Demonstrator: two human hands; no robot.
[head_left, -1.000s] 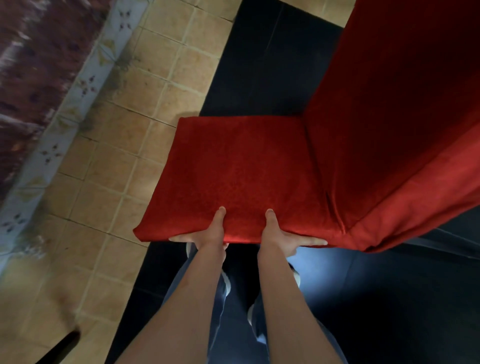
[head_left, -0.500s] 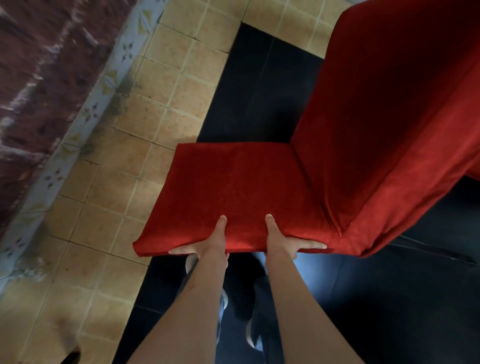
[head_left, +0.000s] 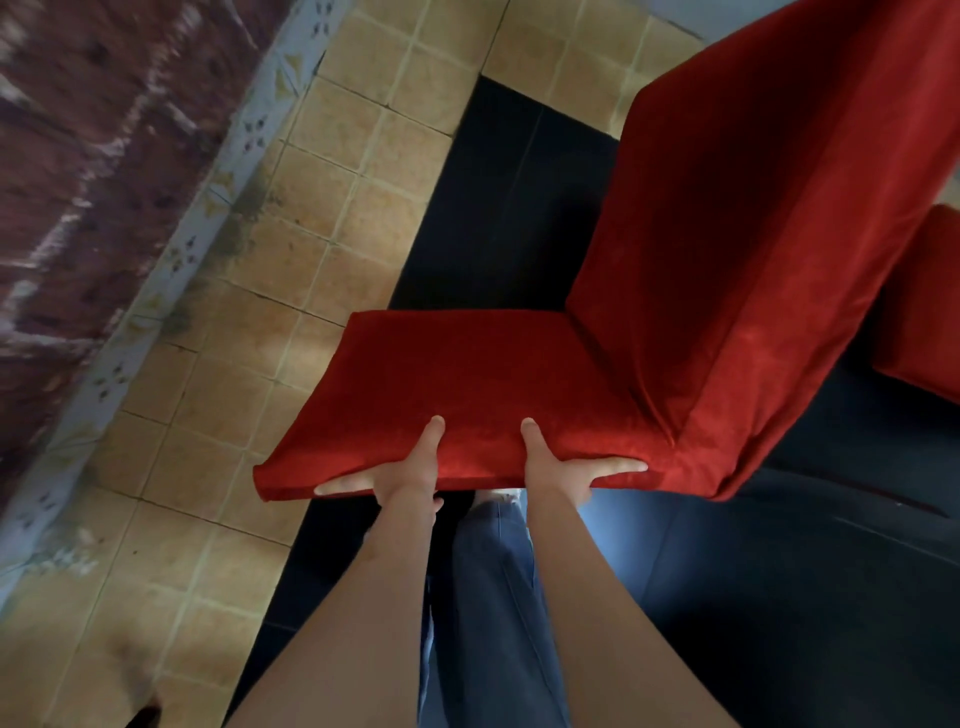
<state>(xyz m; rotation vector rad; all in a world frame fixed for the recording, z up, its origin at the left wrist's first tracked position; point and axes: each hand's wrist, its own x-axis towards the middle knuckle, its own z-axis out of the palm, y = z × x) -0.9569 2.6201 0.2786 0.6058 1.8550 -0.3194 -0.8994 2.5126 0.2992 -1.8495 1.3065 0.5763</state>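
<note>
I count, qty per type: 1x red fabric-covered high-back chair (head_left: 519, 384); 1x second red upholstered piece (head_left: 924, 312), partly in view at right edge; 2x hands, left hand (head_left: 405, 470) & right hand (head_left: 563, 467); 1x black rectangular floor mat (head_left: 509, 208).

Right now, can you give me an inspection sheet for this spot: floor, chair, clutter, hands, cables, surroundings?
Surface: tiled floor with a dark mat on it.
Job's things: red chair, held by the near edge of its seat.
Clutter: second red item, cut off at the right.
Grippers: left hand and right hand grip the seat edge, thumbs on top.
Cables: nothing seen.
Surroundings: reddish wall with a patterned border.
</note>
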